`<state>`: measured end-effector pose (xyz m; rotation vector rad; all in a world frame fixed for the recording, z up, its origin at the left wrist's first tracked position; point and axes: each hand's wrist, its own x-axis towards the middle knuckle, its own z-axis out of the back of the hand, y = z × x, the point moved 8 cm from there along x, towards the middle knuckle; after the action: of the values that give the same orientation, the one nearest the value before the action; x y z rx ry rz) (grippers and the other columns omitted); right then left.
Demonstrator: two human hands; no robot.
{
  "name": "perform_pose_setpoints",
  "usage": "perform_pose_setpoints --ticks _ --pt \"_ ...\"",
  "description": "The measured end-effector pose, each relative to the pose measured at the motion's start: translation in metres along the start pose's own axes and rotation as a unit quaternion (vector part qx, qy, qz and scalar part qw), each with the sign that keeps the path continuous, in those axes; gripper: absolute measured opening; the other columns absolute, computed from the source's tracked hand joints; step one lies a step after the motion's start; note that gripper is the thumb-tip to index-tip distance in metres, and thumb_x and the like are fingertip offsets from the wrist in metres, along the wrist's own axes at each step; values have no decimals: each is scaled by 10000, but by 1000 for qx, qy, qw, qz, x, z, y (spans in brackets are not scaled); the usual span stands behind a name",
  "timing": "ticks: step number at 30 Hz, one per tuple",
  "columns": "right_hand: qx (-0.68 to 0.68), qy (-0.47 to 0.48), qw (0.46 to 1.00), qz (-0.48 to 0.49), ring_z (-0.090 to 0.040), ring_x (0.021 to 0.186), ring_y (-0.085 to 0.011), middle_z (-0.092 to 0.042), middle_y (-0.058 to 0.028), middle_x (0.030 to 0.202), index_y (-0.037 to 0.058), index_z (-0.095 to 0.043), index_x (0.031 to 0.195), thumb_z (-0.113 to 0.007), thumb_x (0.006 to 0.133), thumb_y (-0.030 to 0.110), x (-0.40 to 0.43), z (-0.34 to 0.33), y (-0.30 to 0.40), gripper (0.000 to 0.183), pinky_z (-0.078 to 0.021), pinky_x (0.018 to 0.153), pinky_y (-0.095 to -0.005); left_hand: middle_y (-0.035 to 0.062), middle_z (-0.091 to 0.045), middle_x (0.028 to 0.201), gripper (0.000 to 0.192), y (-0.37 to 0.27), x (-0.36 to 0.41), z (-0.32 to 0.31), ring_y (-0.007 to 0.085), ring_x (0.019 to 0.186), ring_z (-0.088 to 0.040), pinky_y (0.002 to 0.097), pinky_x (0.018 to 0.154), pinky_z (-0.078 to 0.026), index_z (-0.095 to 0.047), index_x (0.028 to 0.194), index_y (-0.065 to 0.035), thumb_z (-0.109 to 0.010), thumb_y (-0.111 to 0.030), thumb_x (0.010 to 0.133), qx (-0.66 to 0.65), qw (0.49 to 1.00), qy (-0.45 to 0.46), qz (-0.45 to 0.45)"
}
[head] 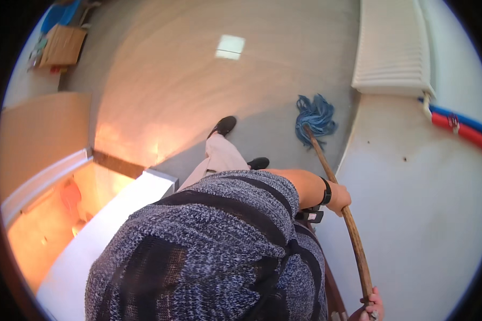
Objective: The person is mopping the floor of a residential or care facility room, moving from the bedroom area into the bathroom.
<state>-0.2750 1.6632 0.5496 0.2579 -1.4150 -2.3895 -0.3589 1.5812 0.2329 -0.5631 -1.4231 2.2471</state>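
My left hand (339, 198), with a black watch band (326, 191) on the wrist, is closed around the middle of a wooden mop handle (356, 240). Lower right, at the picture's edge, my right hand (372, 307) grips the upper part of that handle; some of this hand is cut off. The handle slants away to a mop head of blue strands (317, 116), which lies spread on the grey floor (273, 72) near the wall. Beyond my knitted sleeve, two dark shoes (225, 125) stand left of the mop head.
A white radiator (393, 48) is mounted on the right wall, with red (472, 134) and blue pipes beside it. At left are a doorway with a white frame (44, 184) and a white surface (108, 224). A cardboard box (63, 45) stands top left. A pale square (229, 47) shows on the floor.
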Motion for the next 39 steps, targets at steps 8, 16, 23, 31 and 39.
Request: perform_pose_setpoints --ticks 8,16,23,31,39 --pt "156 169 973 5 -539 806 -295 -561 -220 986 -20 -556 882 -513 714 63 107 -114 -6 192 -295 965 -509 94 -614 774 140 105 -159 126 309 804 -580 402 674 -485 -618 756 -108 -582 -217 677 -30 966 -224 129" --pt "205 414 882 -92 -505 1016 -312 -576 -157 944 14 -537 777 -537 664 72 148 -403 -25 127 -410 855 -431 154 -580 741 150 278 -437 136 335 771 -552 404 690 -449 -598 696 -74 -670 -192 638 85 834 -397 373" --pt "166 561 809 -60 -491 1056 -251 -574 -108 966 16 -540 784 -521 658 -24 90 -481 -15 133 -331 950 -397 150 -585 795 129 286 -542 75 342 815 -536 414 707 -436 -598 765 -82 -647 -162 677 68 764 -387 512" --pt "158 425 888 -71 -511 1000 -248 -571 -120 930 29 -545 767 -527 628 -13 56 -288 -27 147 -313 963 -425 107 -603 868 132 199 -387 53 308 886 -548 407 728 -461 -618 814 -133 -569 -105 694 7 865 -314 391" --pt "14 136 988 -78 -544 833 -258 -556 -148 888 45 -540 737 -599 593 118 -87 -23 -32 173 -320 955 -488 80 -595 947 177 38 -150 -38 293 948 -534 435 755 -464 -617 898 -156 -534 -150 742 72 977 -98 174"
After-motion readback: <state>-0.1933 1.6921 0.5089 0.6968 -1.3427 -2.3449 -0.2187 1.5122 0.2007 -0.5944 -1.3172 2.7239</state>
